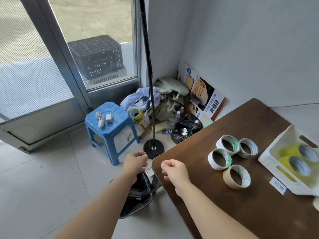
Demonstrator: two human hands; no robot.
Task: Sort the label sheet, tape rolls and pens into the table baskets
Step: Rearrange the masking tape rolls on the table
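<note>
Grey floor tiles and a dark brown table fill this corner. Both hands hang empty, fingers loosely curled. The left hand is off the table edge above a black-lined bin, and the right hand is over the table's rounded corner. Beyond it four tape rolls lie flat, crowded together, with cardboard cores and white or tan wraps. Just beside them stands the white basket, which has textured walls and a slot handle. It holds two yellow rolls, and a paper tag lies in front. I'd judge the right hand should take the near tan roll, thumb inside the core. It should lift it clear of its neighbours and lay it flat by the yellow ones. No pens or label sheet show.
</note>
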